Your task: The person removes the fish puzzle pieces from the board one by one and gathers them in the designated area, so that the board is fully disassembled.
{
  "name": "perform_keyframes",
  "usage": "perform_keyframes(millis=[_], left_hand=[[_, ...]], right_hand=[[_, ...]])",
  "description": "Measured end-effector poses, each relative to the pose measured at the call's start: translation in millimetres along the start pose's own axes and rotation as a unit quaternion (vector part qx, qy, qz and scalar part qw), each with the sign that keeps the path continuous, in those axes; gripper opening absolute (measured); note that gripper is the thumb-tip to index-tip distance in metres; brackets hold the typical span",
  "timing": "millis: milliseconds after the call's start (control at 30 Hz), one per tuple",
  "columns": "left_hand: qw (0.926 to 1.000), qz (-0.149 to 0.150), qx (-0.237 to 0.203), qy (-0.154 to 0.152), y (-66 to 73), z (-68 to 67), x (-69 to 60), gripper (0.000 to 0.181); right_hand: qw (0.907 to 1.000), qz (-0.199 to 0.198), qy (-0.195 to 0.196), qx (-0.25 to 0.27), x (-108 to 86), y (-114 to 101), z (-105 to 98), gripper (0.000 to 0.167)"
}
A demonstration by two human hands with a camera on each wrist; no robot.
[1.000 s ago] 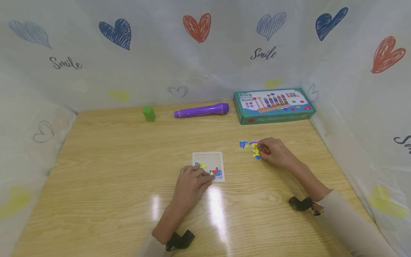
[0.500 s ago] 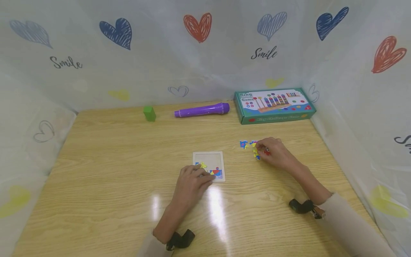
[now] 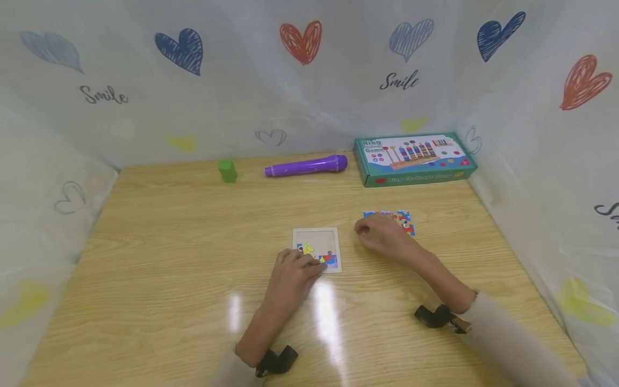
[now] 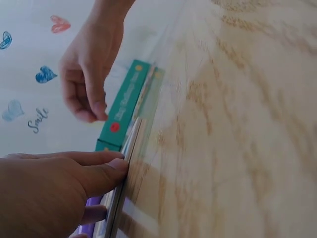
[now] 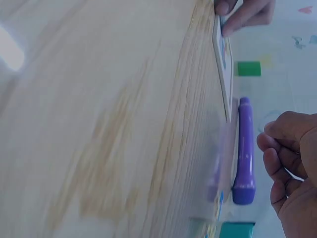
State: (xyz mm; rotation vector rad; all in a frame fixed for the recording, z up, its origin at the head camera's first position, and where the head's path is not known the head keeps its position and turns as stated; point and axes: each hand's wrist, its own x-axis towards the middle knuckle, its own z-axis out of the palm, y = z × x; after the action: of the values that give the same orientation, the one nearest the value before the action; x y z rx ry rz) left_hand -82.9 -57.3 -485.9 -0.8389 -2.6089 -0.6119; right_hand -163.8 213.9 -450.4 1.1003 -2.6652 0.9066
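A small square puzzle tray with a pale frame lies mid-table, a few colourful pieces along its lower part. My left hand holds the tray's near left side, its thumb at the edge and bent fingers over the top. In the left wrist view, the left hand is at the edge of the tray. My right hand is right of the tray, thumb and index fingertips together. The right wrist view shows these curled fingers; whether they pinch anything is hidden. Loose jigsaw pieces lie behind the right hand, partly covered.
Along the back of the table are a green block, a purple toy microphone and a green game box. A white sheet printed with hearts hangs behind and beside the wood-patterned table.
My right hand has moved left from the loose pieces toward the tray, uncovering the red and blue pieces on their right side. The left hand stays on the tray.
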Motion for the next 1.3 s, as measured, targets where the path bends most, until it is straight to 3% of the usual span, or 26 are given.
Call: perform_keyframes(millis=[200, 500, 867, 1033, 1300], left_hand=[[0.9995, 0.014, 0.028, -0.001, 1.5, -0.1, -0.1, 0.018], [0.9986, 0.025, 0.045, 0.012, 1.3, 1.8, 0.3, 0.018], [0.9979, 0.022, 0.06, 0.01, 2.6, 1.0, -0.3, 0.022], [0.998, 0.013, 0.062, 0.002, 3.4, -0.9, -1.3, 0.026], [0.9973, 0.019, 0.07, 0.008, 1.9, -2.3, -2.1, 0.022]], right_hand=[[0.9994, -0.017, -0.012, 0.026, 14.2, -15, 17, 0.011], [0.997, 0.013, -0.07, 0.028, 32.5, -33, 32, 0.014], [0.9954, -0.003, -0.088, 0.038, 46.3, -43, 53, 0.017], [0.9935, 0.004, -0.111, 0.022, 51.3, -46, 60, 0.016], [0.9938, 0.006, -0.111, 0.001, 56.9, -48, 66, 0.013]])
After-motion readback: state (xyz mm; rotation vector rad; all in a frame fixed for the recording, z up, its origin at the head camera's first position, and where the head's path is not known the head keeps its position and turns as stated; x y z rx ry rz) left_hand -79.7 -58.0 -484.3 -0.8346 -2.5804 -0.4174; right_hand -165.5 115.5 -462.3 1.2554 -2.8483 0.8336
